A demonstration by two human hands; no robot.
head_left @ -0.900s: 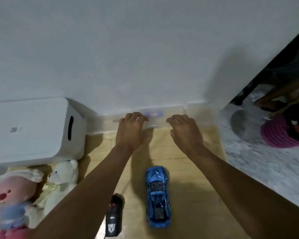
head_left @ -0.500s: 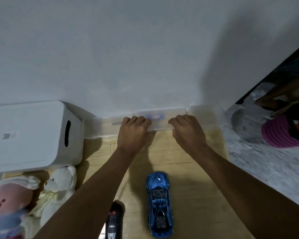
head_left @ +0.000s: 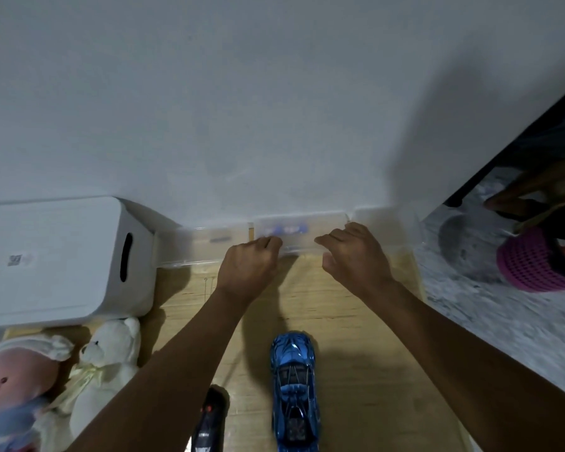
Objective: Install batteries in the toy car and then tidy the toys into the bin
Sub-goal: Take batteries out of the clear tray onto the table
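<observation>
Both hands have drawn back a little from the top of the clear plastic box (head_left: 198,247) to its front edge. It lies on the pale wooden worktop (head_left: 356,353), against the white wall (head_left: 274,109). The left hand (head_left: 247,272) has its fingers curled tight against the box front. The fingertips are hidden, so I cannot tell whether it grips. The right hand (head_left: 356,259) pinches the box's right part, fingers over the top and thumb in front. Small blue items (head_left: 284,229) show blurred through the plastic.

The glossy blue toy car (head_left: 294,380) stands on the worktop between the forearms, nose toward the box and well apart from both hands. A black remote control (head_left: 209,425) lies just left of the car, partly under the left forearm. The white storage bin with a slot handle (head_left: 56,256) sits left of the box. A white teddy bear (head_left: 108,360) and a pink plush doll (head_left: 13,380) lie in front of the bin.
</observation>
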